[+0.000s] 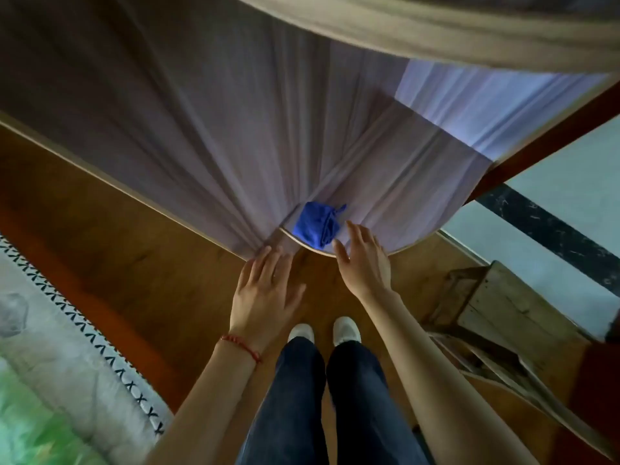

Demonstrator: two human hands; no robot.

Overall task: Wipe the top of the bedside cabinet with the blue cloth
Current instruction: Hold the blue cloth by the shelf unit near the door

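At six o'clock, dark trousers (322,397) and two white shoes (323,330) on a wooden floor (100,250). Just beyond, toward eleven o'clock, the left hand (265,297), red cord bracelet (241,345) at the wrist, fingers straight and slightly spread, gripping nothing, tips at the hem of a pale lilac curtain (218,135). At one o'clock, the right hand (364,260), fingers extended and loosely parted, empty, fingertips just beside the blue cloth (313,224). Blue cloth bunched at twelve o'clock, lying at the curtain's lower edge. At three o'clock, a wooden stool (503,303). At eight o'clock, a patterned bed cover (67,330). Bedside cabinet top not identifiable.
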